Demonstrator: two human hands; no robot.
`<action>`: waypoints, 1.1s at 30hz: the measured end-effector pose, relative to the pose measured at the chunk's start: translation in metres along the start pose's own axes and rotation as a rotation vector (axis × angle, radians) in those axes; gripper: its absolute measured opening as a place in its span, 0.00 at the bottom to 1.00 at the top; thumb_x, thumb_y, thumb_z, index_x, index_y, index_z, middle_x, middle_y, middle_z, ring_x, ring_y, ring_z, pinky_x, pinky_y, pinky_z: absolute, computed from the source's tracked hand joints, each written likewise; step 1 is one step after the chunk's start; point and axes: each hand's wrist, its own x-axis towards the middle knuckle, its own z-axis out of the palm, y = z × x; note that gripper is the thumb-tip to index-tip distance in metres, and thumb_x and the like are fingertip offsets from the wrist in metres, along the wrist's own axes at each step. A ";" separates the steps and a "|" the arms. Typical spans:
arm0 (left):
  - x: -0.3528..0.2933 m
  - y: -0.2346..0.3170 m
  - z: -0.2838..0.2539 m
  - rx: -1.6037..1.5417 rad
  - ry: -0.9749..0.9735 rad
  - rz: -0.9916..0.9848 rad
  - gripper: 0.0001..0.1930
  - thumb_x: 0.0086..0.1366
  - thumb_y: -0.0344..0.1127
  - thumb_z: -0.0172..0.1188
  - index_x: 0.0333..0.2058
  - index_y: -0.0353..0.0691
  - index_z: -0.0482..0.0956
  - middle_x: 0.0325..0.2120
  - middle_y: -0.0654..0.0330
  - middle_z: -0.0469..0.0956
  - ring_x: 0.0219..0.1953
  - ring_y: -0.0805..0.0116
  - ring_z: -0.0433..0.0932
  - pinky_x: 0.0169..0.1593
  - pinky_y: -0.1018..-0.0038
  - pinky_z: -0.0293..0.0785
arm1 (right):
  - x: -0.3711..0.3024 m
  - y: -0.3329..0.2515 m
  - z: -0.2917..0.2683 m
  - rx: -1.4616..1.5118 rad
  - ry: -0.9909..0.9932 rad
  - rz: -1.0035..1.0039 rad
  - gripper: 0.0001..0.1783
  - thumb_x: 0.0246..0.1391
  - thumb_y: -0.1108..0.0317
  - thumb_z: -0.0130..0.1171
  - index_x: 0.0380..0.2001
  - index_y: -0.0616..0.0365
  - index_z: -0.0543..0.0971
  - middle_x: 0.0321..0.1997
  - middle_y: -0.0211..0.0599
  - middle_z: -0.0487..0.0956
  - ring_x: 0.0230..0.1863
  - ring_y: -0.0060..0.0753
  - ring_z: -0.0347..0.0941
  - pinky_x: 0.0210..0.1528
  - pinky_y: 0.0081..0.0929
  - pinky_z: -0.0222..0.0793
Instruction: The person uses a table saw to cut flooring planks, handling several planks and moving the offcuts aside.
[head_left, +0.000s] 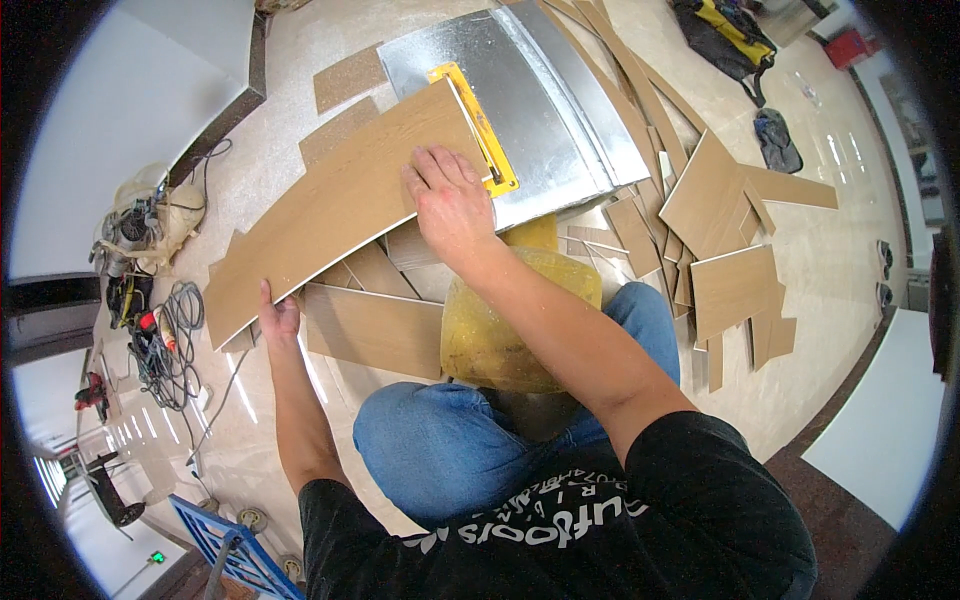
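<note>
A long wood-look floor plank [340,190] slants across the middle, its right end lying on a silver metal saw table [550,110]. That end sits against a yellow slotted insert [480,130] in the table top. My left hand [280,318] grips the near edge of the plank toward its left end, thumb showing at the edge and the other fingers partly hidden underneath. Close to the insert, my right hand [450,205] lies on top of the plank with its fingers stretched forward. A yellow plate [520,320] stands between my knees, below the table's near edge.
Cut planks and offcuts [735,290] are piled at the right. More pieces [375,330] lie under the held plank. Coiled cables [170,340] and a dusty machine [150,225] are at the left. A blue cart [230,550] stands lower left; a black-yellow bag [730,40] lies far right.
</note>
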 end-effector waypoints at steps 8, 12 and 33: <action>-0.009 -0.003 0.003 0.016 -0.006 0.022 0.18 0.68 0.32 0.57 0.56 0.35 0.71 0.51 0.54 0.77 0.53 0.59 0.77 0.56 0.63 0.78 | -0.006 -0.002 -0.004 0.010 -0.003 0.007 0.19 0.51 0.68 0.52 0.45 0.62 0.79 0.56 0.45 0.75 0.62 0.44 0.66 0.67 0.39 0.57; -0.011 0.000 0.001 0.012 -0.004 0.012 0.18 0.68 0.32 0.57 0.55 0.35 0.71 0.52 0.53 0.77 0.53 0.60 0.77 0.56 0.63 0.78 | -0.008 -0.003 -0.006 0.005 -0.004 0.004 0.19 0.50 0.67 0.52 0.45 0.62 0.79 0.56 0.45 0.75 0.62 0.44 0.66 0.67 0.39 0.57; -0.016 -0.011 -0.016 -0.042 0.014 -0.041 0.17 0.69 0.33 0.55 0.55 0.35 0.70 0.52 0.51 0.76 0.52 0.56 0.77 0.54 0.62 0.80 | -0.021 -0.009 -0.016 -0.034 -0.056 0.022 0.20 0.49 0.70 0.53 0.48 0.58 0.79 0.58 0.41 0.74 0.64 0.41 0.65 0.67 0.38 0.56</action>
